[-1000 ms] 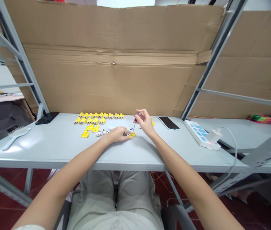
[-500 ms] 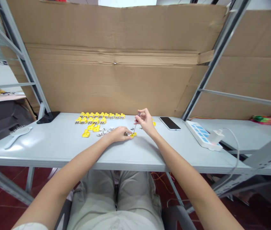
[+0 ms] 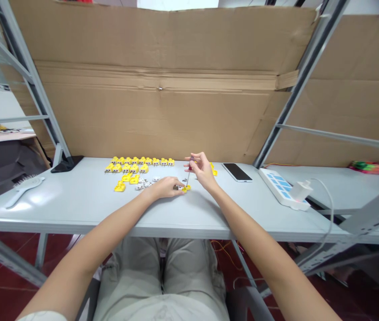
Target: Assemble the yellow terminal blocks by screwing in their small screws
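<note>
In the head view my right hand (image 3: 201,168) grips a screwdriver (image 3: 188,177) with a reddish handle, held nearly upright. Its tip meets a small yellow plastic piece (image 3: 185,189) on the table. My left hand (image 3: 167,187) lies on the tabletop with its fingers closed on that piece, steadying it from the left. Small white parts (image 3: 142,184) lie just left of my left hand. Beyond them several yellow figure-like pieces (image 3: 134,168) stand in rows, and loose yellow shells (image 3: 120,186) sit closer. More yellow parts (image 3: 214,169) show partly behind my right hand.
A phone (image 3: 237,172) lies right of my hands, and a white power strip (image 3: 283,189) with a plugged-in charger (image 3: 301,191) stands further right. A hairbrush (image 3: 25,189) rests at the left. Cardboard (image 3: 162,120) walls off the table's back edge between metal posts.
My right hand's fingers have shifted around the screwdriver handle, now reaching out a little further left. The screwdriver tip and my left hand stay in place.
</note>
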### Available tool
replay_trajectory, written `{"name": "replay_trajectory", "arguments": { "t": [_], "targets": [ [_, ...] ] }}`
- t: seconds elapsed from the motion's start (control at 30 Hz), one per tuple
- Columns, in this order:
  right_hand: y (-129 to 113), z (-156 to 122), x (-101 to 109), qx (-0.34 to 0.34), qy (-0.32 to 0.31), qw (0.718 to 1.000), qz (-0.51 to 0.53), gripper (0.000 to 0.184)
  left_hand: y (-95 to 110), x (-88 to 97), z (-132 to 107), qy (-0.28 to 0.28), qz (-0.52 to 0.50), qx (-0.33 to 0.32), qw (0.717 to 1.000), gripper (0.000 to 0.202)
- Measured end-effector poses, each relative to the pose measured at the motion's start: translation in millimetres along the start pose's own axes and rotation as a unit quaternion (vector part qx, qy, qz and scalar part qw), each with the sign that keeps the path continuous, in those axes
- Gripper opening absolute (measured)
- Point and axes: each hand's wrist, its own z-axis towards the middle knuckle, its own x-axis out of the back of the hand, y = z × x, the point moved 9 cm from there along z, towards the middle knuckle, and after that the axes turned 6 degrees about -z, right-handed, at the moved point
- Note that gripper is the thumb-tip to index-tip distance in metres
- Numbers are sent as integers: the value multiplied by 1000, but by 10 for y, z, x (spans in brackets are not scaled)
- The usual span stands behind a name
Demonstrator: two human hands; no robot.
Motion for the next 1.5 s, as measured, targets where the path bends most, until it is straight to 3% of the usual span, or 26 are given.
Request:
{"name": "replay_trajectory", "arguments": {
  "t": [0.23, 0.77, 0.93, 1.13, 1.37, 1.5],
  "targets": [
    [2, 10, 54, 10, 26, 999, -25, 47, 31, 13, -4, 1, 13, -10, 1000, 31],
    [42, 39, 4, -6, -14, 1000, 18, 44, 52, 9, 6, -13, 23, -6, 1000, 33],
    [32, 51, 124, 7, 32, 999, -16, 48, 39, 7, 5, -8, 21, -6, 1000, 33],
    [65, 34, 22, -20, -23, 999, 39, 49, 40, 9, 1, -3, 23, -13, 1000, 32],
    [37, 50, 82, 9, 23, 1000, -9, 48, 31, 6, 4, -4, 21, -12, 1000, 31],
    [71, 32, 9, -11, -22, 999, 22, 48, 9, 1, 4, -5, 18, -5, 1000, 31]
  ]
}}
